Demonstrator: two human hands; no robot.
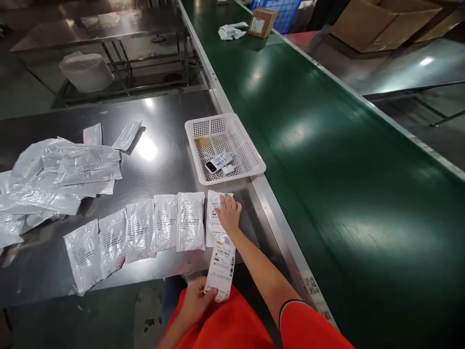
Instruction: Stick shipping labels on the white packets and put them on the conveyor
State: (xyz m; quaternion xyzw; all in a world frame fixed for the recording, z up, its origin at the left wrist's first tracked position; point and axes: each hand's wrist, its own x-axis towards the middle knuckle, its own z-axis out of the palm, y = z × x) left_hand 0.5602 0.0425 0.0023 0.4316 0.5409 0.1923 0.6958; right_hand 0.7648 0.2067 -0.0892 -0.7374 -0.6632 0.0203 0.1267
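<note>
My left hand (198, 299), in front of my body, pinches the lower end of a strip of printed shipping labels (221, 270) between thumb and fingers. Above it, my right hand (229, 213) lies with fingers spread on a white plastic mailer bag (211, 228) that bears a label; the hand covers part of that label. To the left of this bag, several more white mailer bags (191, 220) lie in a row along the table's front edge, grey print facing up.
A white perforated basket (238, 178) holding a small white device (219, 162) stands beyond my right hand. Piled mailer bags (61, 169) cover the steel table's (163, 145) left side. Along the right runs a green conveyor belt (327, 160), with a small carton (262, 23) far along it.
</note>
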